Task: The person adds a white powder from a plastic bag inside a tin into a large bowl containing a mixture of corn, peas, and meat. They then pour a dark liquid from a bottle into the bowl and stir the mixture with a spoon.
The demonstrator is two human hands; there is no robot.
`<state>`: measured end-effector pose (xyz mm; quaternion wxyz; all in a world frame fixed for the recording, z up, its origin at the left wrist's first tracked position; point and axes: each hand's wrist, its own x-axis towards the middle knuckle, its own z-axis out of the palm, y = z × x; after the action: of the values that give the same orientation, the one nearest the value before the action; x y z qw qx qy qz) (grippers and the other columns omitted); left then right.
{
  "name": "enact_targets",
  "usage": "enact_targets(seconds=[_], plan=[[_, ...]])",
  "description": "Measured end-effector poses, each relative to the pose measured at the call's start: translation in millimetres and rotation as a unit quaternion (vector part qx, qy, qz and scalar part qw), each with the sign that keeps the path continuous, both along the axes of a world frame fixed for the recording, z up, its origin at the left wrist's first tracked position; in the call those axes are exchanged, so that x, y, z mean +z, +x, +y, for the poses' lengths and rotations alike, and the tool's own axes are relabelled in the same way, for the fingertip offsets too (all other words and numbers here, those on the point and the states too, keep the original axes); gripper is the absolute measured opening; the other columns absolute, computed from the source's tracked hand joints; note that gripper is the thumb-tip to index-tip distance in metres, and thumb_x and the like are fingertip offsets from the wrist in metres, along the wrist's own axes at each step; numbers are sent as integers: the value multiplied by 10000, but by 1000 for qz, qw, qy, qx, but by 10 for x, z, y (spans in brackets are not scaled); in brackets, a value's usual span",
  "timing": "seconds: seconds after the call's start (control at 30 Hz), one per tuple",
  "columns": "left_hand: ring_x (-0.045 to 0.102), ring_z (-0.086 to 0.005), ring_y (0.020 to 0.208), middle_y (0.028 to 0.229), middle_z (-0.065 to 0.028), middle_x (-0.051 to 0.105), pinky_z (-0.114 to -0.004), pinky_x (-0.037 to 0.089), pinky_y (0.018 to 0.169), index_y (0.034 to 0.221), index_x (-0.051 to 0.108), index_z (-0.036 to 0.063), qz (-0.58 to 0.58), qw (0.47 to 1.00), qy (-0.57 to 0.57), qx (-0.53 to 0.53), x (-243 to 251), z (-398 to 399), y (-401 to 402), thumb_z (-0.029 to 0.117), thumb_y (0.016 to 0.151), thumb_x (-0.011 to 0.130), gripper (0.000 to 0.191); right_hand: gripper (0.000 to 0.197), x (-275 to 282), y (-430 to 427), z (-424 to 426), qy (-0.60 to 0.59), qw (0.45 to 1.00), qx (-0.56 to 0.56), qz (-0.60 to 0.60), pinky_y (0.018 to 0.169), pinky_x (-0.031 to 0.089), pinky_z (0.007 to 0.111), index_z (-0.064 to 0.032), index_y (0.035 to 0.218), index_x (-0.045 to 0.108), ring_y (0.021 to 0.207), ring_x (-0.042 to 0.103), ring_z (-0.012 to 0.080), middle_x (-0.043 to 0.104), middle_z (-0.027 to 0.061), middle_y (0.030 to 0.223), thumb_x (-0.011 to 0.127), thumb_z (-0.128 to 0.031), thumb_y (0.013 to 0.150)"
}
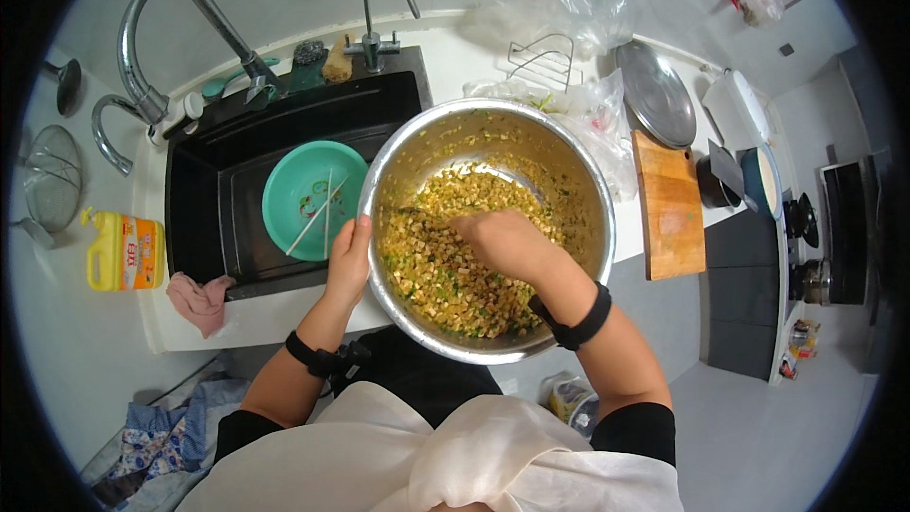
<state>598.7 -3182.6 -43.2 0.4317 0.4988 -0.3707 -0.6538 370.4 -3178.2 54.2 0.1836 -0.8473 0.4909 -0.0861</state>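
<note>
A large stainless steel bowl (490,355) stands before me, partly over the counter's front edge. It holds a chopped filling (441,284) of small pale cubes, yellow bits and green pieces. My left hand (350,259) grips the bowl's left rim, thumb on top. Inside the bowl is my right hand (498,242), closed and palm down over the filling; a thin dark utensil (419,212) seems to run left from its fingers, its far part among the food. Left of the bowl, a green plastic basin (284,227) with white chopsticks (313,222) sits in the black sink (245,270).
Chrome faucets (373,43) rise behind the sink. A yellow detergent jug (128,252) and a pink cloth (200,302) lie left. To the right are plastic bags (611,135), a wire rack (544,64), a metal lid (655,94), a wooden cutting board (668,213) and a dark container holding a cleaver (726,169).
</note>
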Motion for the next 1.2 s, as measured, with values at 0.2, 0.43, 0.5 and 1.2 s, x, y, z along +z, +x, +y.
enact_targets(seconds=[0.2,0.43,0.5,1.2], plan=[[394,-70,685,738,5,452,-225,351,633,900,513,22,-17,1000,0,8,85,10,-39,361,916,405,356,115,177,-563,-149,-40,947,-303,101,599,474,434,-6,769,576,647,587,358,589,214,701,472,-48,743],[403,-64,693,746,10,467,-223,356,639,903,518,23,-13,1000,0,6,-25,-2,-1,343,916,415,336,180,-90,-24,-181,-3,998,-52,39,672,478,398,-9,867,555,721,596,331,596,202,769,479,10,705],[407,-62,701,756,10,474,-219,356,639,875,514,24,-17,1000,13,5,-5,7,-5,329,918,415,323,164,18,54,-49,56,998,14,5,656,469,414,-14,849,565,722,594,333,595,199,761,471,-4,716],[482,-107,826,913,-50,540,-238,386,740,1030,507,-3,-9,1000,20,5,-31,12,-25,370,906,424,402,379,301,-642,-193,-137,965,-150,164,610,474,369,-67,1085,549,718,597,274,600,155,813,449,0,725]])
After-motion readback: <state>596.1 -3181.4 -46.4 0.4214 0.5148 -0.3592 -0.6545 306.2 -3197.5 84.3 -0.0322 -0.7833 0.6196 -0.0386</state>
